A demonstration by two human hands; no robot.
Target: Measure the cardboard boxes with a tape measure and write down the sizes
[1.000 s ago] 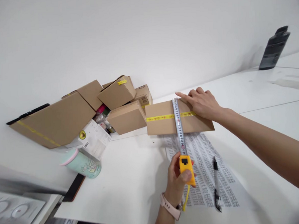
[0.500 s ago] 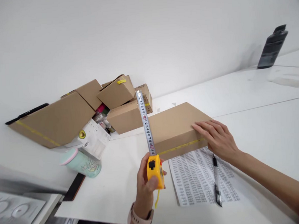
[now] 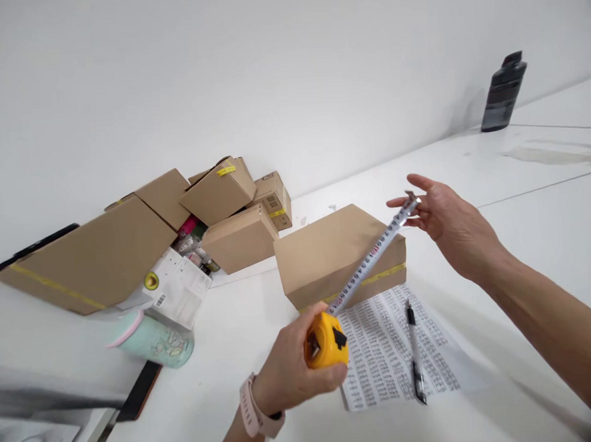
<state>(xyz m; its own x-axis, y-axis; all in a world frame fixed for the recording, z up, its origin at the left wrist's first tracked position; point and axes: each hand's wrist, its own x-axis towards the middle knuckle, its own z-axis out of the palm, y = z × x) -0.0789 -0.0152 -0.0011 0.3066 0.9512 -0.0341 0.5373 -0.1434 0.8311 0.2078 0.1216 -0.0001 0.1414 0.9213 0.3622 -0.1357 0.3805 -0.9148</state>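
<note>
Right hand (image 3: 453,228) lifted off box (image 3: 335,252), grip unclear; left hand (image 3: 289,375) clamps tape (image 3: 327,340), pen (image 3: 414,350) beside

Left hand (image 3: 289,376) clamps the yellow tape measure (image 3: 325,341) above the worktop's (image 3: 531,233) near edge, its blade (image 3: 372,253) slanting up and rightward over the cardboard box (image 3: 327,249). Right hand (image 3: 453,228) is spread, fingertips right at the blade's hooked end. A pen (image 3: 414,357) lies on the printed sheet (image 3: 384,355) tucked under the box's near edge.
</note>
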